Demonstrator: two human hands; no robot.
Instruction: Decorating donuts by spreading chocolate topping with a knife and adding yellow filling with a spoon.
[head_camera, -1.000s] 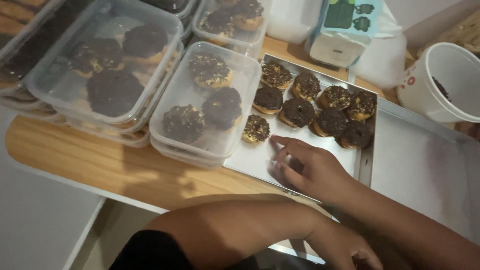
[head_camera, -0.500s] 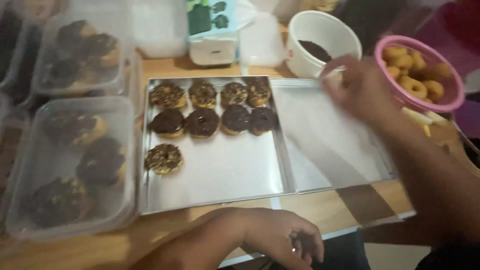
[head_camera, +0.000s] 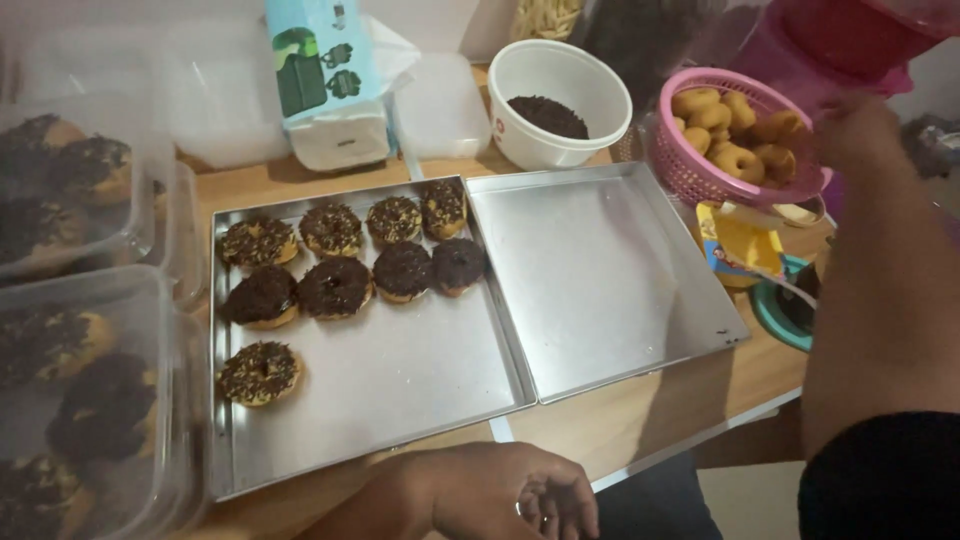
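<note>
Head view, looking down on a wooden table (head_camera: 640, 420). The right hand (head_camera: 850, 135) is raised at the pink plastic mesh basket (head_camera: 700, 170) of plain ring doughnuts (head_camera: 738, 160); it is blurred, so I cannot tell whether its fingers grip anything. The left hand (head_camera: 505, 500) rests at the near table edge, fingers loosely curled, holding nothing.

Two shallow square metal trays sit touching side by side. The left tray (head_camera: 400, 390) carries nine chocolate-coated doughnuts (head_camera: 335, 285), laid in rows from the far edge, apparently to keep the coatings apart. Some are smooth and glossy, others rough with sprinkles. The right tray (head_camera: 600, 280) holds nothing, its brushed surface dull.

A white round bowl (head_camera: 555, 100) of dark sprinkles stands beyond the right tray, just beside the basket, within reach of the dipping side. Clear plastic boxes (head_camera: 80, 400) at the left hold finished doughnuts. A pale blue carton (head_camera: 320, 60) stands at the far edge.
</note>
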